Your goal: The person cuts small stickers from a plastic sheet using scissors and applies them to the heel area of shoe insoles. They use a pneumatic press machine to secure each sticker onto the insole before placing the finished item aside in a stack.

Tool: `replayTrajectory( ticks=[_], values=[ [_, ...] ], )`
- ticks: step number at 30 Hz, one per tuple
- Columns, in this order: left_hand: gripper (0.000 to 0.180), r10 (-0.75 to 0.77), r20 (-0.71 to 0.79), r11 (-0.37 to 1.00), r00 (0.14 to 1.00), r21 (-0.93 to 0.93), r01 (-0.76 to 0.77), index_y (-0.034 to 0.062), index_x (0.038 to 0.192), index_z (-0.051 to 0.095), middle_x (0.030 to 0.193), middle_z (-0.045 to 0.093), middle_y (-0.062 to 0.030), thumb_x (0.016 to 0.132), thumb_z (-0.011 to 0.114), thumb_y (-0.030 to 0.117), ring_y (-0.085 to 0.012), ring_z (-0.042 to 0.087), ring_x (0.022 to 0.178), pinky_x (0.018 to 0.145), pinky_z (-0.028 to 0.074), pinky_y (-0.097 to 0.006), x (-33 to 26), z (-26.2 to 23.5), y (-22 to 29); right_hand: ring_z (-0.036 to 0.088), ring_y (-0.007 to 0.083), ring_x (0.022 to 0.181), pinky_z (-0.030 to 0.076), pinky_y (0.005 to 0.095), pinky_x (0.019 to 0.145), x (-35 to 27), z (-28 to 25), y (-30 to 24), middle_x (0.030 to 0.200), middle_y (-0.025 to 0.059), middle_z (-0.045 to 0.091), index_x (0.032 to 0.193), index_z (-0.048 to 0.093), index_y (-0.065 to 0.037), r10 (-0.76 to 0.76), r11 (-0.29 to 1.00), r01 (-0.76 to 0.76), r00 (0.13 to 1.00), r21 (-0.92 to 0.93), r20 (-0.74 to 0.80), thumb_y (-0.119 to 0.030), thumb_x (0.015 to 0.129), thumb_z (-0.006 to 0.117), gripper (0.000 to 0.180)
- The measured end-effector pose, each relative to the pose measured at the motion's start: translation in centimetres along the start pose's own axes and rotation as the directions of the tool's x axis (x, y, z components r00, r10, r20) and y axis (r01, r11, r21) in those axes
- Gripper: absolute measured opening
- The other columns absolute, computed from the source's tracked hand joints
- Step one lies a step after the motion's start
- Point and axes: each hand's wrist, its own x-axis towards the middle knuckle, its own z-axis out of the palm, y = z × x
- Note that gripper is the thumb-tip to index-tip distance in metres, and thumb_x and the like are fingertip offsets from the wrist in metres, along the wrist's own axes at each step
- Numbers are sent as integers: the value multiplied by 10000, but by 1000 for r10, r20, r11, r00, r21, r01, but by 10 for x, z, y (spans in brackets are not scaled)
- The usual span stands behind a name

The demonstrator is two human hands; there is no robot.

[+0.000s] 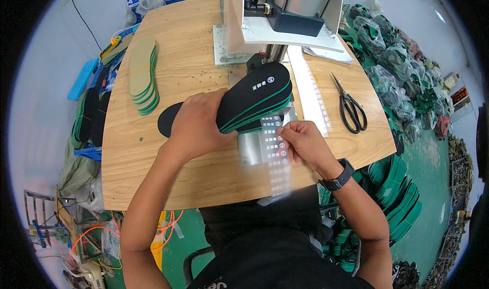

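My left hand point(198, 118) is wrapped round the side of a stack of black insoles point(247, 93) with green edges. The top insole bears a small white printed mark. Another black insole point(167, 121) sticks out from under my left hand. Between thumb and fingers, my right hand point(305, 141) pinches a clear strip of transfer labels point(272, 146), which hangs toward the table's front edge, its lower end blurred. The strip's upper end lies against the insole stack, over a metal plate point(250, 149) of the press.
A pneumatic press point(293, 21) stands at the table's back. Left lies a banded stack of beige-topped insoles point(142, 72). Right are a long white label sheet point(310, 93) and black-handled scissors point(351, 108). Bagged green pieces point(397, 59) and bundled green insoles point(395, 192) are piled beyond the table's right side.
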Motion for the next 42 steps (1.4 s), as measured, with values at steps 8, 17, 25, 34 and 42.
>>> replayTrajectory(
  ticks=[8,17,25,34,42],
  values=[
    [839,-136,114,987,984,98,125,-14,1322,435,1114,574,-233,623,796,277,-380,536,1061,938,420,-415,7,-4,13,528,88,431,378,200,370,-1,0,1,592,43,604,762,606,-11,-39,998,39,999,-44,-5,-173,932,550,242],
    [508,-240,-25,932,970,-287,223,-10,1148,580,825,641,-151,678,691,148,-244,611,766,748,490,-322,3,-12,1,560,111,493,440,204,422,-5,-16,10,662,64,630,826,618,14,-64,965,88,993,249,-102,-178,936,523,241],
    [328,-361,-183,812,915,-545,211,1,1026,626,776,643,-40,701,660,39,-82,535,674,663,461,-240,-6,-16,-7,527,85,406,373,195,363,5,-1,-6,551,30,594,683,579,-50,25,992,-22,999,-122,22,-244,950,555,330],
    [353,-353,-164,784,921,-588,196,-1,1048,622,793,655,-45,698,661,33,-78,536,681,669,462,-234,-7,-12,-11,566,121,410,418,212,366,12,-4,-5,562,75,607,670,569,-17,44,990,-41,999,-133,24,-249,942,554,358],
    [447,-327,-219,858,919,-477,192,0,1135,606,825,677,-70,693,662,24,-89,599,729,723,480,-230,-7,-9,-7,565,126,411,405,221,360,12,-5,-8,569,85,611,714,587,-2,80,991,-78,997,-106,21,-251,940,561,338]
  ],
)
